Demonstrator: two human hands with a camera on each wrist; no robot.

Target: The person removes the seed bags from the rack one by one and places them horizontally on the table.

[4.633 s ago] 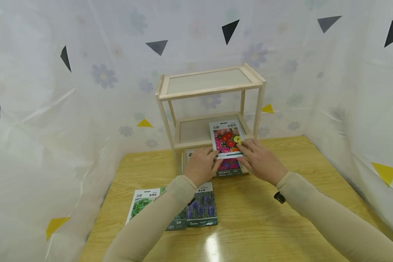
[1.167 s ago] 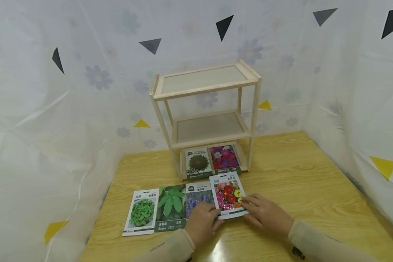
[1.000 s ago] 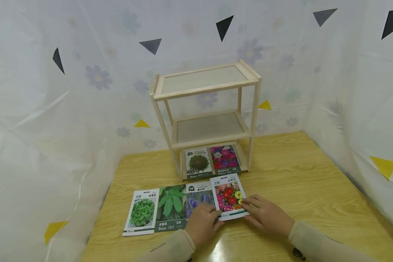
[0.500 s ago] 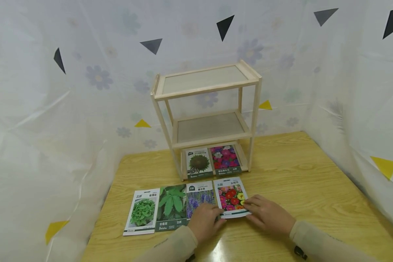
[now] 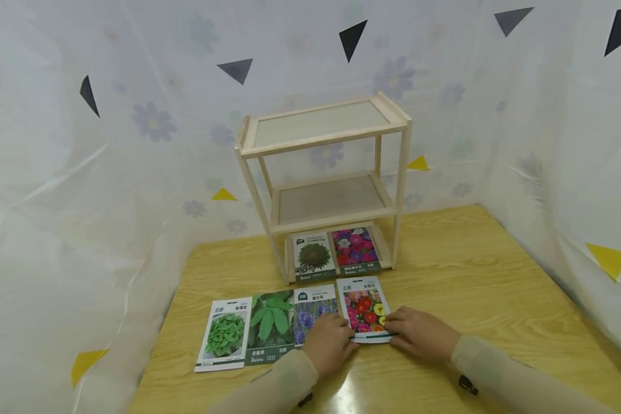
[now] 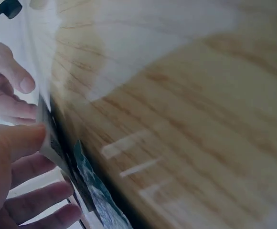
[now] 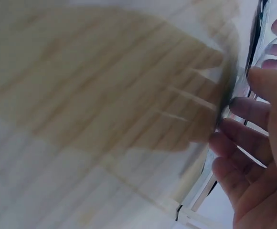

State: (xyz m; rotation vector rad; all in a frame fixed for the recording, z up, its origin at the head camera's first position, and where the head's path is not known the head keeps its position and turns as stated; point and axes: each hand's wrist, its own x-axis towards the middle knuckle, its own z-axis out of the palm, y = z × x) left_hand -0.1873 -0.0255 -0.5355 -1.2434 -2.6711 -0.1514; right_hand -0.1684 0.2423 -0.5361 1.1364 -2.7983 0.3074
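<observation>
In the head view a seed packet with red, pink and yellow flowers [image 5: 364, 307] lies at the right end of a row on the table. My left hand [image 5: 328, 345] pinches its lower left corner, and my right hand [image 5: 424, 333] holds its lower right edge. Left of it lie a lavender packet [image 5: 310, 313], partly covered by my left hand, a packet with a green leaf [image 5: 271, 322] and a packet with leafy herbs [image 5: 225, 336]. The left wrist view shows the held packet [image 6: 55, 152] edge-on by my left thumb. Fingers [image 7: 243, 136] of my right hand meet its edge in the right wrist view.
Behind the row stands a three-tier wooden rack [image 5: 323, 144]. Its lowest shelf bears a sunflower packet [image 5: 313, 259] and a packet with purple and pink flowers [image 5: 354, 250]. The wooden table [image 5: 460, 276] extends right; pale patterned sheets [image 5: 160, 161] hang around it.
Both hands have brought the red-and-yellow flower packet down from in front of the rack's middle shelf to the table. Lately it shifted slightly right, uncovering more of the lavender packet's edge, and straightened.
</observation>
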